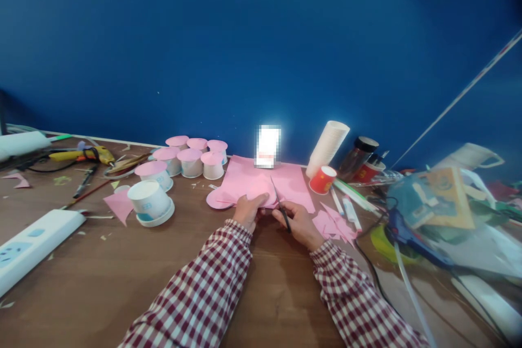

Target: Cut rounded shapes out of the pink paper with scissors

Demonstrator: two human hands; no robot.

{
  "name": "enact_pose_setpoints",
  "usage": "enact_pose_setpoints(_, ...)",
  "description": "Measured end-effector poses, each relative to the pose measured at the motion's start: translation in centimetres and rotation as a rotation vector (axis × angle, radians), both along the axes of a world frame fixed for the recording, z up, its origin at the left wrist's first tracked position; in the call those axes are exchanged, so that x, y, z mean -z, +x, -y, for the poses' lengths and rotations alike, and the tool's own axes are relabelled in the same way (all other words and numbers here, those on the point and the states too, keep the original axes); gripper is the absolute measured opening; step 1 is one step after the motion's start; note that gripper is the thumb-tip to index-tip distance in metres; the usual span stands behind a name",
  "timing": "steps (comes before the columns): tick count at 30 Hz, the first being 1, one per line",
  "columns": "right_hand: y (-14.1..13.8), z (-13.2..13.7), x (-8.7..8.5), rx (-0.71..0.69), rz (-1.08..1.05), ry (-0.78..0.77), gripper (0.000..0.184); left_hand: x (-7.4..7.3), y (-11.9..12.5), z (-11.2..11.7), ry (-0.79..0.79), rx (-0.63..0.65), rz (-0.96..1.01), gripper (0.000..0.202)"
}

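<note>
My left hand (pixel 248 211) pinches a piece of pink paper (pixel 261 190), thumb on top and fingers underneath. In my right hand (pixel 299 220) is a pair of scissors (pixel 282 207), its blades pointing up and away at the right edge of that paper. Beneath both lies a larger pink sheet (pixel 296 176), flat on the table. A pink paper disc (pixel 218 199) rests just left of my left hand. Pink offcuts (pixel 334 224) are heaped to the right of my right hand.
Several paper cups topped with pink discs (pixel 190 156) stand at the back left, a white cup (pixel 147 198) nearer. A power strip (pixel 36 250) lies left. At right are stacked cups (pixel 328 147), a red cup (pixel 323 179) and a blue glue gun (pixel 411 239). A blue wall (pixel 204 54) rises behind.
</note>
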State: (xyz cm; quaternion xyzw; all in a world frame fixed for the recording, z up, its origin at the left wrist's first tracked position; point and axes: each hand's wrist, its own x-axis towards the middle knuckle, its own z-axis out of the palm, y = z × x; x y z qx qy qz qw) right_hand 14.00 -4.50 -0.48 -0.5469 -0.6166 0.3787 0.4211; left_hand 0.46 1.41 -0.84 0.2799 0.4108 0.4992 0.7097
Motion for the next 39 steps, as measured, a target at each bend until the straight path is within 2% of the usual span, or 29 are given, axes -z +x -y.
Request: enact_pose_setpoints(39, -0.10, 0.00, -0.10, 0.012, -0.019, -0.005, 0.025, -0.20, -0.13, 0.01, -0.034, 0.009, 0.022, 0.028)
